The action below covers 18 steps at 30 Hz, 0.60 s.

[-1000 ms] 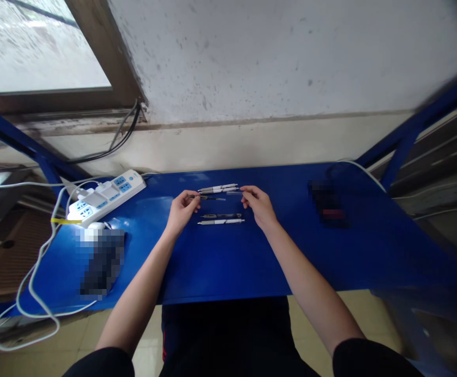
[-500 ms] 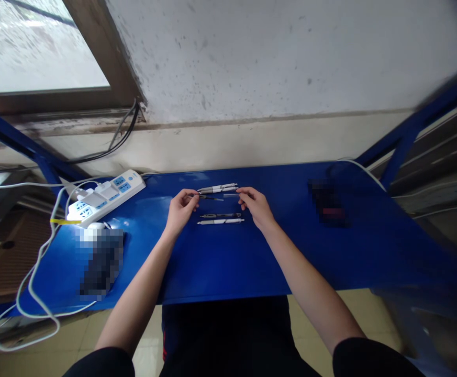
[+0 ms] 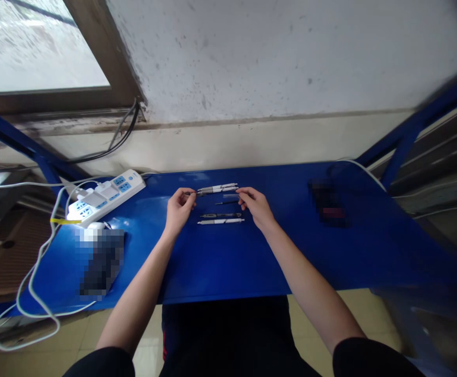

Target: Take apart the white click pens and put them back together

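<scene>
Pinched between the fingers of my left hand [image 3: 181, 204] is a small dark pen piece [image 3: 189, 195], mostly hidden by the fingertips. My right hand [image 3: 255, 205] is closed on a clear pen barrel [image 3: 230, 196], which points left. Just below that barrel is a thin dark pen refill [image 3: 226, 202]; its right end meets my right fingertips, and whether they touch it I cannot tell. White-and-grey pens [image 3: 217, 189] lie together beyond my hands. Nearer to me, a dark pen [image 3: 221, 215] lies parallel above a white-and-grey pen [image 3: 220, 222].
All this rests on a blue table [image 3: 224, 262]. To the left are a white power strip [image 3: 106, 196] with plugs, looping white cables [image 3: 35, 272] and a blurred-out dark object [image 3: 101, 264]. Another blurred dark object [image 3: 327, 204] lies right. A wall [image 3: 252, 141] stands behind.
The dark refill, earlier sticking out rightward by my left hand, now lies apart from it, farther right under the clear barrel. My left hand has shifted slightly left; my right hand stays put.
</scene>
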Each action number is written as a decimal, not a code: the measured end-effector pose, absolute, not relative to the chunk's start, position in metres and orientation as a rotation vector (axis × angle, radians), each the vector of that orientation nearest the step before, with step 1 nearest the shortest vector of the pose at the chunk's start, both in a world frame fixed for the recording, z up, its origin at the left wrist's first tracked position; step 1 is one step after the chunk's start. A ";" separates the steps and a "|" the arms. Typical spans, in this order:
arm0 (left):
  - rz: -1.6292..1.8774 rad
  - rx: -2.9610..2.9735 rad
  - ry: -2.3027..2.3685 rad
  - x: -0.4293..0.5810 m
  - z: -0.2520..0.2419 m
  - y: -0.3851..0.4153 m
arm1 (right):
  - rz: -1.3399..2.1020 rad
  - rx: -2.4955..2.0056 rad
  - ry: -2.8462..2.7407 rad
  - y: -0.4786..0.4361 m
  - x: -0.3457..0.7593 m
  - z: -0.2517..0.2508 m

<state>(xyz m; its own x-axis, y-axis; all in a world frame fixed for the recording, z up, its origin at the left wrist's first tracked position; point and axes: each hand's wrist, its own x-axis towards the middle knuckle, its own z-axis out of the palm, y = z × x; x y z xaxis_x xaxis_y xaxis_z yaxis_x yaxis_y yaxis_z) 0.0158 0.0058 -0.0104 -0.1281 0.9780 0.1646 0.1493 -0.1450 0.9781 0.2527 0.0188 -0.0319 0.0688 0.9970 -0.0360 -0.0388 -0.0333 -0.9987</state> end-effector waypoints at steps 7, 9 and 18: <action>1.319 1.045 1.141 0.018 -0.014 0.007 | 1.364 -1.129 -0.965 0.017 0.251 -0.025; 1.258 0.961 1.087 0.018 -0.014 0.007 | 1.444 -1.092 -0.900 0.017 0.252 -0.023; 1.147 0.808 0.963 0.019 -0.010 0.005 | 1.672 -0.930 -0.769 0.018 0.254 -0.020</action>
